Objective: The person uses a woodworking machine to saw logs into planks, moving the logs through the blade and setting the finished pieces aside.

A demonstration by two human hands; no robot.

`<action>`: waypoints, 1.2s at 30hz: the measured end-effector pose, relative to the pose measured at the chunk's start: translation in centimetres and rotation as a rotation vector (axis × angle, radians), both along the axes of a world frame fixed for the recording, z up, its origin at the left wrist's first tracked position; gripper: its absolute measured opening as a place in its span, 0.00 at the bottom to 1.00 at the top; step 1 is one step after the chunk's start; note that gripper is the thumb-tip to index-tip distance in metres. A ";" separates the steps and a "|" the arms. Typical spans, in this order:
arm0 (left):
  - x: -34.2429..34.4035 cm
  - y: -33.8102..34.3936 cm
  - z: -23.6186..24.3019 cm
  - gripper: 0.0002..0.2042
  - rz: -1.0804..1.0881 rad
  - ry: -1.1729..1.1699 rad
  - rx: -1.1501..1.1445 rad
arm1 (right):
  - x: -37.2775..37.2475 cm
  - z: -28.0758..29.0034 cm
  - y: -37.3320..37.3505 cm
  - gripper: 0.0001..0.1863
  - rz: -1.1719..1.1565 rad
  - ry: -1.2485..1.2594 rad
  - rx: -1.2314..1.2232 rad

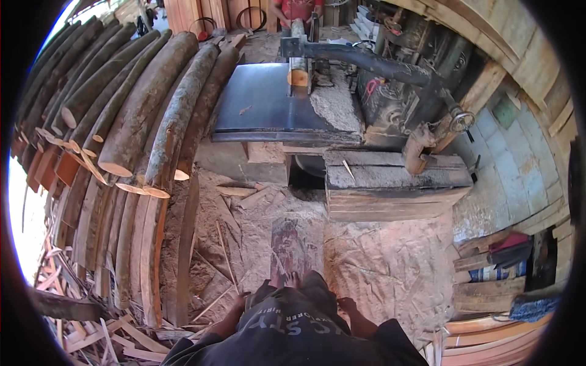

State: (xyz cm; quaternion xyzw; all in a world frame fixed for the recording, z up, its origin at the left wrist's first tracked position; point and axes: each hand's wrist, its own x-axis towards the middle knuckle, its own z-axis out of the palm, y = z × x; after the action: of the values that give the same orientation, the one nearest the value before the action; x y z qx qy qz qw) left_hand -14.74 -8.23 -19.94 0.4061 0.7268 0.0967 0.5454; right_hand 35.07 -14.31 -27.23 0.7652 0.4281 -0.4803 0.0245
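Note:
My left hand [240, 300] hangs low beside my left thigh, and my right hand [348, 304] hangs beside the right one. Both are small and partly turned away, so their fingers cannot be made out; no held object shows. Ahead of me stands a saw machine with a dark metal table [259, 100]. A log [298, 77] lies on that table, its pale cut end facing me beneath a thick metal arm [372, 56]. At the log's far end is a person in a red shirt [297, 8], whose hands are partly hidden.
Long logs [143, 97] are stacked on the left, several ends reaching toward me. Sawdust covers the floor around a dark plank [297, 244] by my feet. A wooden box-like bench [397, 189] stands front right, with a pit opening [307, 174] beside it. Offcuts [116, 338] lie lower left.

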 end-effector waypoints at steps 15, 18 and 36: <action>3.2 24.8 4.4 0.25 0.413 -0.278 -0.133 | -5.5 9.9 34.1 0.16 -0.224 0.256 0.121; 3.8 28.5 3.8 0.24 0.472 -0.268 -0.144 | -4.2 9.7 39.5 0.16 -0.221 0.232 0.058; 14.9 61.2 15.0 0.31 0.291 -0.519 0.300 | -1.4 12.3 55.6 0.22 -0.211 0.319 0.010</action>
State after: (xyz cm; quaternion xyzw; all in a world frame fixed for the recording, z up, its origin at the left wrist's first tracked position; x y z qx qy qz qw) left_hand 0.13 53.00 -4.94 0.3357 0.5917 0.3797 0.6269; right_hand 33.66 41.29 -14.92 0.7200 0.3461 -0.5935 -0.0979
